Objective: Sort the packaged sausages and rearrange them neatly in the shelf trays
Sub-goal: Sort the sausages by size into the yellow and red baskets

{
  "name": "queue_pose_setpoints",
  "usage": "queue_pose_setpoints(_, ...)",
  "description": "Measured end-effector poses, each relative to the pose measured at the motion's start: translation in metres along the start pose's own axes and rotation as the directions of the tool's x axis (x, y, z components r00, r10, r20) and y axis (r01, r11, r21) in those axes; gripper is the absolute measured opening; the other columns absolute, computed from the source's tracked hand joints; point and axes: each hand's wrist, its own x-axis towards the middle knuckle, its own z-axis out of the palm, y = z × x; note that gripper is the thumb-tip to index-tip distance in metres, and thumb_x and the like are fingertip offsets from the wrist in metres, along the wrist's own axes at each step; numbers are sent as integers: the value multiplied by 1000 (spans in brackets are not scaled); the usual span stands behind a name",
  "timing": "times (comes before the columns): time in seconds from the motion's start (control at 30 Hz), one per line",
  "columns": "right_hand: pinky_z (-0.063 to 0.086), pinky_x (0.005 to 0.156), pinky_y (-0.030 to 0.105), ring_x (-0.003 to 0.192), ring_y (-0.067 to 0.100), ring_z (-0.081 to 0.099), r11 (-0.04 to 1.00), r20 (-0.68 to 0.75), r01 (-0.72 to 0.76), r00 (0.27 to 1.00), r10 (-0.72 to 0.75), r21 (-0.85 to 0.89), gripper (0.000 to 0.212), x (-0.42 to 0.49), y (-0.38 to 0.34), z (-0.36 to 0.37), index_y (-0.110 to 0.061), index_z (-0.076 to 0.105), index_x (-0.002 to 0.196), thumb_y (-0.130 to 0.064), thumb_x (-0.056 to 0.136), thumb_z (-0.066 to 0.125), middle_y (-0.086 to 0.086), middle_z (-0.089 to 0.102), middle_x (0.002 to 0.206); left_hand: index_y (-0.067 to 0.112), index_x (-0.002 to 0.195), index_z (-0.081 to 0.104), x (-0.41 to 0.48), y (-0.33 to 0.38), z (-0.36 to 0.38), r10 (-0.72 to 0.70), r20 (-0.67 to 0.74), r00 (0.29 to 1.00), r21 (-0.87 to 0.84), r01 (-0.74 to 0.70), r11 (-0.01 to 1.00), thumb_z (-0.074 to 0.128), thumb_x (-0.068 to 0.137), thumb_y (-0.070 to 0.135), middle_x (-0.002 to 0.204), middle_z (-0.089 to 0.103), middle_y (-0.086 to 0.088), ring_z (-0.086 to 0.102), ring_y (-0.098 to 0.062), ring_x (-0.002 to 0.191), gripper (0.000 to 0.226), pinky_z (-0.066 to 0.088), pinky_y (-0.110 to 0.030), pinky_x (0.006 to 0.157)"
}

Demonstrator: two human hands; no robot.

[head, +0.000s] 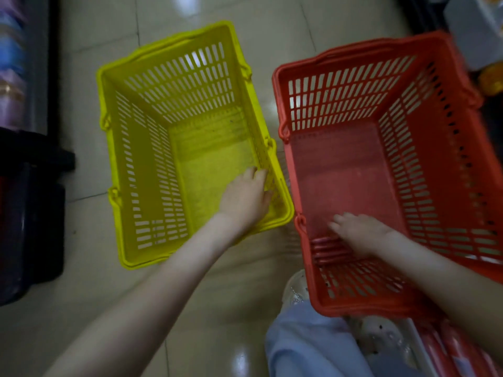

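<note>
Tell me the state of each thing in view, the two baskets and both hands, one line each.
Yellow basket: upright on the floor, empty, handles folded down.
Red basket: upright, empty, handles folded down.
Left hand: inside the yellow basket, fingers straight, by its right wall.
Right hand: inside the red basket, blurred, fingers spread, holding nothing.

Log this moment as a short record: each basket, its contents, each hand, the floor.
yellow basket: on the floor, left of the red one; nothing visible inside
red basket: right of the yellow one, close beside it; nothing visible inside
left hand: reaching into the yellow basket by its right wall, holding nothing
right hand: inside the red basket at its near end, blurred, no item visible in it
floor: glossy tiles
red packaging: lower right corner, too blurred to identify
</note>
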Motion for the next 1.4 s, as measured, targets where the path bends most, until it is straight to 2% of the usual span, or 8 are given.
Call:
queue_pose_setpoints(0.2, 41, 98, 38, 118, 30, 49, 877, -450, -140, 814, 366, 460, 47, -119, 32, -3, -10, 45, 137, -17, 91, 53, 11, 53, 126, -3, 127, 52, -49, 107, -21, 133, -483, 865, -127, -220, 967, 46, 83, 23, 130, 51, -27, 51, -41, 118, 51, 44, -46, 101)
queue_pose_setpoints(0.33, 41, 91, 37, 102, 28, 54, 647, -540, -128, 443, 716, 752, 29, -206, 30, 71, -5, 59, 117, -11, 89, 53, 14, 62, 107, 0, 124, 57, -80, 193, 17, 485, -284, 827, -55, -519, 853, 47, 85, 43, 134, 49, -27, 52, -41, 118, 58, 44, -48, 101)
queue_pose_setpoints(0.47, 37, 87, 35, 97, 34, 53, 256, -194, -203, 282, 940, 945, 40, -244, 2, 181, 0, 58, 110, -24, 85, 37, 19, 59, 101, 2, 129, 54, -92, 239, 67, 688, 1, 725, 46, -688, 725, 44, 78, 66, 139, 47, -25, 50, -39, 124, 82, 40, -51, 103)
queue_pose_setpoints(0.57, 42, 90, 41, 105, 40, 56, 40, 103, -371, 357, 928, 928, 48, -246, -22, 259, 2, 55, 116, -31, 85, 40, 24, 58, 109, -4, 135, 44, -92, 254, 89, 684, 152, 713, 134, -701, 701, 49, 77, 58, 136, 50, -24, 53, -38, 121, 85, 45, -47, 100)
queue_pose_setpoints(0.7, 30, 111, 42, 134, 33, 36, 119, 221, -501, 567, 793, 857, 62, -224, -36, 305, -5, 29, 146, -23, 92, 54, 18, 39, 144, -2, 136, 43, -90, 255, 97, 653, 84, 753, 245, -651, 719, 61, 78, 27, 131, 54, -23, 59, -35, 112, 67, 49, -41, 93)
queue_pose_setpoints(0.87, 35, 107, 48, 134, 33, 33, 71, 281, -584, 489, 826, 808, 79, -197, -11, 315, -15, 17, 151, -31, 88, 62, 14, 31, 147, -1, 136, 34, -92, 257, 100, 659, 8, 752, 251, -639, 727, 42, 83, 41, 132, 53, -23, 57, -36, 115, 68, 48, -41, 95)
queue_pose_setpoints(1.1, 35, 106, 50, 135, 34, 25, 77, 332, -574, 571, 751, 815, 97, -194, 8, 325, -21, 1, 151, -34, 81, 68, 14, 22, 144, -5, 138, 35, -93, 261, 101, 649, 36, 760, 295, -629, 720, 39, 86, 46, 137, 48, -25, 53, -37, 120, 73, 46, -44, 98)
queue_pose_setpoints(1.4, 29, 108, 42, 126, 33, 32, 78, 347, -615, 540, 767, 784, 61, -186, 10, 330, -20, 41, 132, -37, 81, 70, 11, 35, 131, -6, 141, 31, -91, 261, 104, 659, 43, 751, 296, -640, 709, 40, 87, 43, 140, 45, -25, 49, -37, 124, 74, 43, -45, 102)
